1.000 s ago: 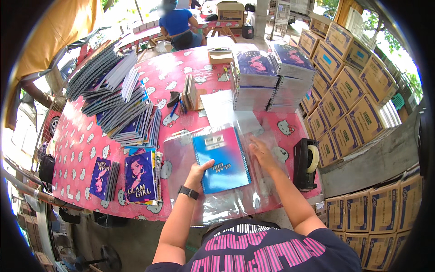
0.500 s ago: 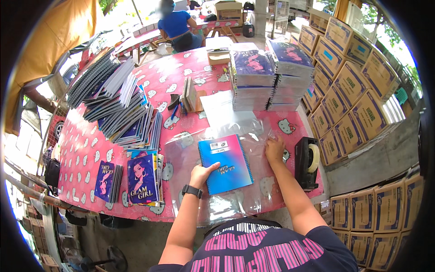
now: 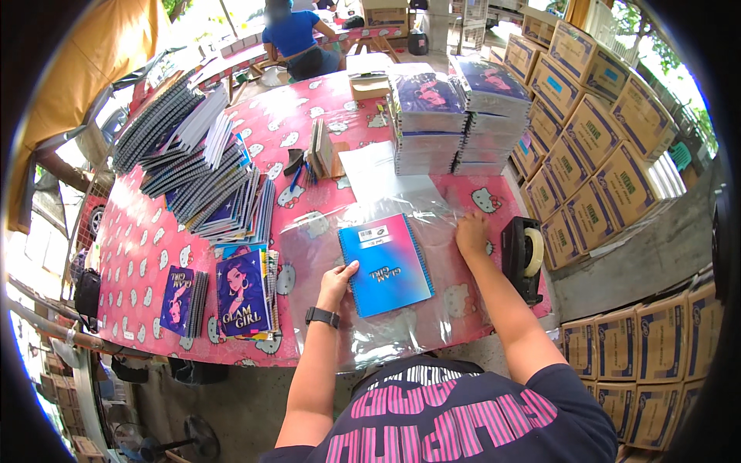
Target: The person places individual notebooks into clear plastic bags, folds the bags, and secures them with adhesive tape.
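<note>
A blue notebook [image 3: 385, 264] with a spiral along its right edge is seen lying flat near the front edge of the pink table [image 3: 147, 247], on or inside a clear plastic bag [image 3: 401, 332] spread over the patterned cloth; which of the two cannot be told. The notebook's lower left edge is pinched by the left hand [image 3: 337, 283], thumb on top, a dark watch [image 3: 322, 316] worn at the wrist. The right hand [image 3: 472, 233] is laid palm down, fingers together, on the plastic just right of the notebook, near its upper corner. A black tape dispenser [image 3: 522, 258] stands just beyond that hand at the table's right edge. Two tall notebook stacks [image 3: 455, 116] are set behind the plastic, and white sheets [image 3: 370, 166] lie before them. To the left, two notebooks with a cartoon girl cover [image 3: 243, 293] lie near fanned rows of spiral notebooks [image 3: 201, 174]. Cardboard boxes [image 3: 594, 131] are piled at the right. A person in blue [image 3: 297, 38] sits at the far end.
</note>
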Demonstrator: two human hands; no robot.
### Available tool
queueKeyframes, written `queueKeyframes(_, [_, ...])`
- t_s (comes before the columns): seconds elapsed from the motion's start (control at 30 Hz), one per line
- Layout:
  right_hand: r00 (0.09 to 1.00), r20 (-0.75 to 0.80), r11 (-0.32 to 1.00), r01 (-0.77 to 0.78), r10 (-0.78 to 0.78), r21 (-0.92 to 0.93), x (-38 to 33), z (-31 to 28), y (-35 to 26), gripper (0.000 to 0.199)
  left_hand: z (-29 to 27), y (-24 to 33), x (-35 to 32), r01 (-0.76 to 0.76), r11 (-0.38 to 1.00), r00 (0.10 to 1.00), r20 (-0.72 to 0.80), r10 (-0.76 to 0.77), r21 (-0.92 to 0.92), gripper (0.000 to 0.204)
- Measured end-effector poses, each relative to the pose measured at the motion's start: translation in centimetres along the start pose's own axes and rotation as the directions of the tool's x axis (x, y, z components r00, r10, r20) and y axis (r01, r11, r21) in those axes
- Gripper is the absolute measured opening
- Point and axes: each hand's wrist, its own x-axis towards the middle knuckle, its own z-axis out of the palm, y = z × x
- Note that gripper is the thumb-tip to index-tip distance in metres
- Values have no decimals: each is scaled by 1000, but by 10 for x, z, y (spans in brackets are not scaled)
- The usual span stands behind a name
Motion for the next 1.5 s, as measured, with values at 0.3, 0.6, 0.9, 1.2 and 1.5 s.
queueKeyframes(0.3, [917, 168, 859, -398, 362, 322, -1, -9, -2, 30, 17, -26, 1, -166, 930, 986, -30, 165, -329, 73])
queueKeyframes(0.6, [842, 538, 488, -486, 41, 725, -18, -85, 11, 21, 54, 36, -38, -369, 463, 587, -185, 789, 806, 51])
queueKeyframes(0.9, [840, 541, 234, -519, -38, 822, 5, -120, -52, 25, 141, 50, -25, -466, 815, 883, 243, 402, 344, 34])
queueKeyframes(1.2, [956, 261, 622, -285, 133, 730, -9, -155, -20, 47, 125, 45, -26, -371, 925, 893, 305, 331, 82, 23])
queueKeyframes(1.5, [893, 425, 888, -68, -149, 455, -82, -203, -59, 23, 120, 79, -28, -193, 975, 967, 189, 170, 113, 68])
